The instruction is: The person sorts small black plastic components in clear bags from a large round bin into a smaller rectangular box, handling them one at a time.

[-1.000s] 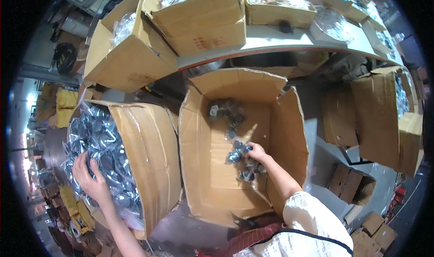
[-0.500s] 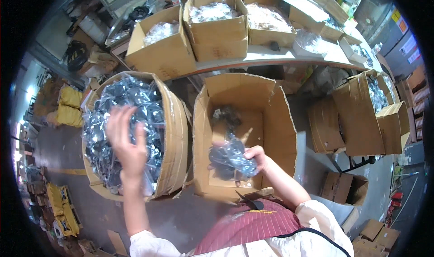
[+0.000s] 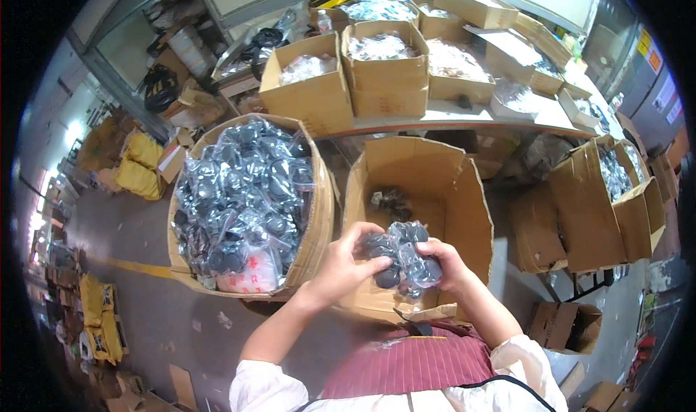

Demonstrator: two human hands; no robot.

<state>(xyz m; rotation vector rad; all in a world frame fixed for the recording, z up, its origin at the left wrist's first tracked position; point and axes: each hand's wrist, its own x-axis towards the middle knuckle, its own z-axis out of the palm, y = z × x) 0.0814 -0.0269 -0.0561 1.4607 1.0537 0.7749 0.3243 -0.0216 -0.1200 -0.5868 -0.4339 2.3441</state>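
Over the tall carton in front of me, both my hands hold small clear plastic bags of black round parts. My left hand pinches a bagged black part between thumb and fingers. Beside it, my right hand grips a bunch of clear bags with black parts, and the two lots touch. Below, a few bagged black parts lie at the bottom of the tall carton. To the left stands a wide carton heaped with similar bagged parts; a white bag with red marks sits at its near side.
Behind the cartons runs a white table bearing several open boxes of bagged goods. More open cartons stand at the right, with a smaller box on the floor. Yellow sacks lie at the far left.
My left hand has moved right from the heaped carton to beside my right hand, and now holds a bagged part. The whole view has shifted, with things appearing farther right.
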